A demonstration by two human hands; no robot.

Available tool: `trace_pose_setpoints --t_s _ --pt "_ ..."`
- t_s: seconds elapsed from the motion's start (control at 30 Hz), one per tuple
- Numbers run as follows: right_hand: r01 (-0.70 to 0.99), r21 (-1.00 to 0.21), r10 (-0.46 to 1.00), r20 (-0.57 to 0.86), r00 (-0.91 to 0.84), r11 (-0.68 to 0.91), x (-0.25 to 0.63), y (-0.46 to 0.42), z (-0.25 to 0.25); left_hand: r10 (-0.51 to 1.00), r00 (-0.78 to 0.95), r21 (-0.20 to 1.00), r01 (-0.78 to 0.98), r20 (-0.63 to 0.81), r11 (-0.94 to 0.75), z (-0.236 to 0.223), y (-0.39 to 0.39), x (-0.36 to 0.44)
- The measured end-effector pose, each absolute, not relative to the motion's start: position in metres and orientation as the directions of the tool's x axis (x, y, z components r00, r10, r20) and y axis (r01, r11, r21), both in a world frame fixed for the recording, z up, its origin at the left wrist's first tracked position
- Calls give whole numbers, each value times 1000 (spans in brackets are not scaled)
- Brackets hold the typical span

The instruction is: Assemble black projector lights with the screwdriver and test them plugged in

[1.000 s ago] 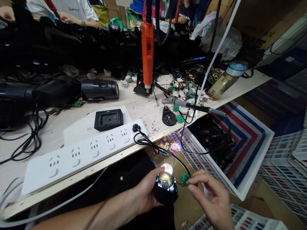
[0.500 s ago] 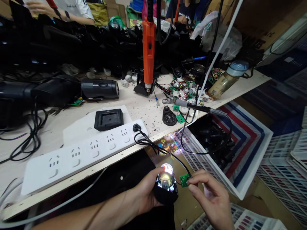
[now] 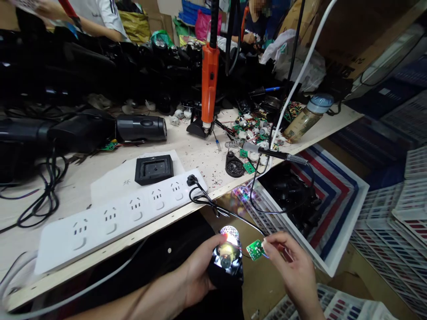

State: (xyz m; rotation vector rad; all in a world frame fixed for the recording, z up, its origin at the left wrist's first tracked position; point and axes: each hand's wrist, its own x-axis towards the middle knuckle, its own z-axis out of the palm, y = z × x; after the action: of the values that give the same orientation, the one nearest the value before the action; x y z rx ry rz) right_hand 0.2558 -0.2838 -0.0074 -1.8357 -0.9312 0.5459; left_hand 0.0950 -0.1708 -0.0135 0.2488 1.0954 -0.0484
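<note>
Below the bench edge, my left hand wraps a small black lamp whose faceted clear dome is lit. My right hand pinches a small green circuit board just right of the lamp, thumb and forefinger closed on its edge. A thin black cable runs from the board up to a plug in the white power strip on the bench. Coloured light spots fall on the crate wall beyond the lamp.
On the bench stand an orange electric screwdriver, a black square jig, a soldering iron, a bottle and several loose boards and motors. White crates sit at the right. Other people work at the far side.
The view shifted slightly left and down. My right hand tilted the green board and lifted it a little away from the lamp. The lamp's light spots moved on the crate.
</note>
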Motion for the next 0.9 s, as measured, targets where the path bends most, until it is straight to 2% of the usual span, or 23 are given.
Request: trace_pose_setpoints --t_s 0.07,0.13,0.23,0.3,0.37,0.47,0.57,0.67,0.77,0.9 --pt "271 -917 740 -38 671 -293 255 -284 -10 194 476 300 157 -858 941 -4 -169 85" --pt "236 -922 733 -73 676 -309 252 -283 -10 373 538 511 129 -756 850 8 -167 74" --pt "257 -916 793 -98 601 -307 246 -279 -6 606 580 800 139 -544 584 28 -162 54" --pt "286 -907 829 -109 548 -308 241 -276 -2 729 518 888 161 -448 431 41 -157 39" --pt "352 -885 859 -96 503 -306 236 -269 4 813 397 903 130 -426 410 53 -149 23" --pt "529 -816 908 11 419 -234 229 -251 17 838 186 851 -16 -514 525 65 -133 -2" --pt "687 -725 929 222 297 -47 221 -218 32 829 67 807 -197 -556 557 70 -119 -26" --pt "770 -624 924 361 128 137 211 -179 38 822 19 792 -258 -569 554 71 -112 -48" --pt "823 -535 928 371 27 190 207 -147 31 790 -65 773 -271 -610 574 70 -110 -64" --pt "816 -552 944 328 23 172 214 -117 19 771 -66 744 -326 -634 584 70 -106 -77"
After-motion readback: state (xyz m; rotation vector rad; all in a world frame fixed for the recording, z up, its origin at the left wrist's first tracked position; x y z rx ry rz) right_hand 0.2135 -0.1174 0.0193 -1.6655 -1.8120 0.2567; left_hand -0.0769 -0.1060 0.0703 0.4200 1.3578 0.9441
